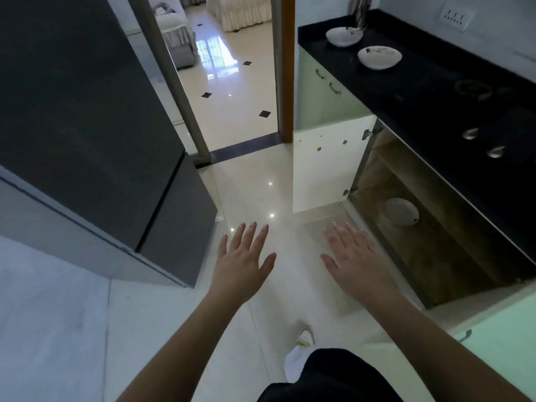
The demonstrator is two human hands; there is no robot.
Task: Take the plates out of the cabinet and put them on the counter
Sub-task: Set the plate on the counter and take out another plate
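Note:
One white plate point(401, 211) lies on the wooden floor of the open lower cabinet point(429, 250) at the right. Two white plates rest on the black counter point(435, 91): one point(379, 57) nearer, another point(344, 36) farther back. My left hand point(242, 264) and my right hand point(355, 264) are both stretched out flat over the floor, fingers straight and spread, holding nothing. My right hand is left of the cabinet opening, well short of the plate inside.
The white cabinet door point(327, 166) stands open toward the floor space. A dark grey fridge point(95, 126) fills the left. A doorway point(229, 82) leads to a tiled room ahead. Stove knobs point(483, 143) sit on the counter front. My foot point(301, 343) is below.

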